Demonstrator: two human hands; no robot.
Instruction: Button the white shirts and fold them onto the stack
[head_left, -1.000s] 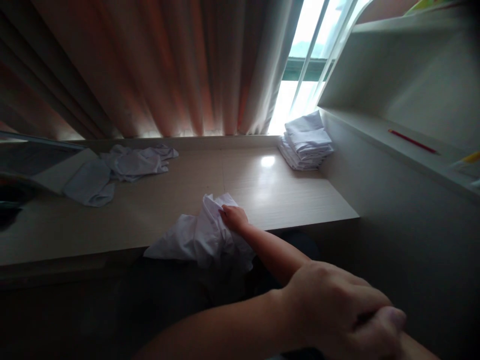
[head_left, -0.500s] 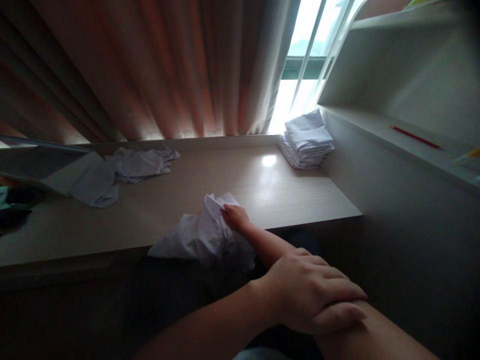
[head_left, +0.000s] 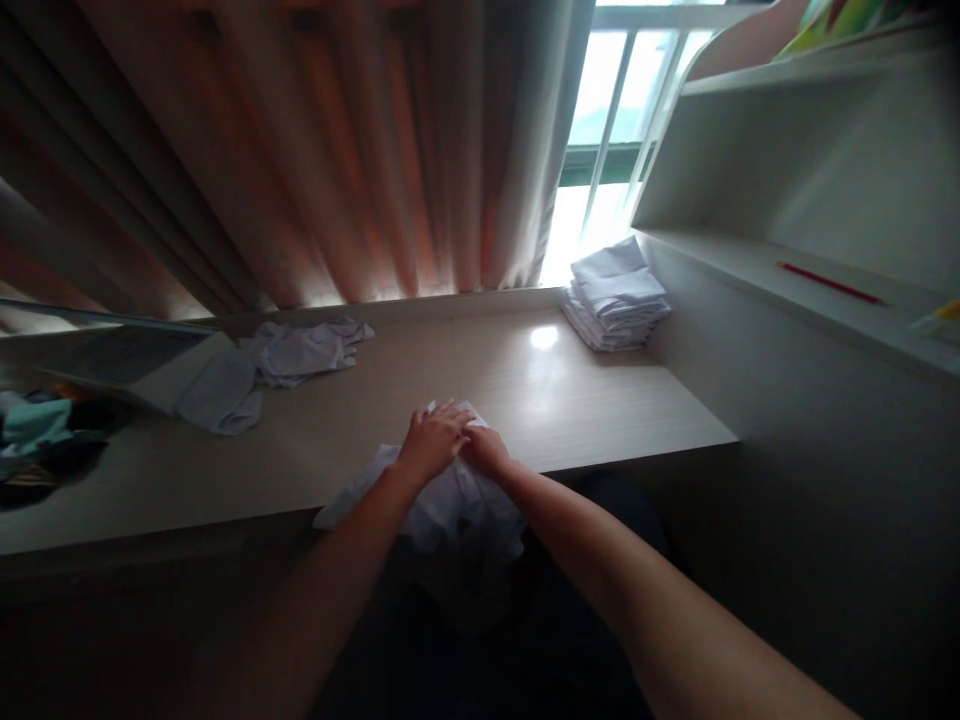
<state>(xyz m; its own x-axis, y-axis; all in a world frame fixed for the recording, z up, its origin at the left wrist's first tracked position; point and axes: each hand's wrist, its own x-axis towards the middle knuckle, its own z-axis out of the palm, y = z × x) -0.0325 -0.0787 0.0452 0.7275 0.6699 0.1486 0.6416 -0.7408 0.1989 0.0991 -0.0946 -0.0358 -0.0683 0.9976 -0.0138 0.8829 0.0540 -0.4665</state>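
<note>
A crumpled white cloth [head_left: 457,515] lies at the table's front edge, with its lower part hanging over towards my lap. My right hand [head_left: 486,450] is closed on its upper end, the fingertips partly covered. Across the same end lies my left hand [head_left: 435,440], its fingers stretched out to the right and touching my right hand's fingers. A small corner of the cloth shows just beyond both hands. What kind of garment or linen it is cannot be made out.
Folded white cloths [head_left: 616,295] form a stack at the back right, beside the shelf unit [head_left: 697,330]. A red pencil [head_left: 831,284] lies on its shelf. Loose white cloths [head_left: 304,352] are at the back left, near a pale box-like object [head_left: 176,370] and dark items [head_left: 71,450]. Curtains hang behind.
My left hand has left my right forearm and moved forward onto the cloth beside my right hand. My right hand keeps its hold. The view has tilted slightly up.
</note>
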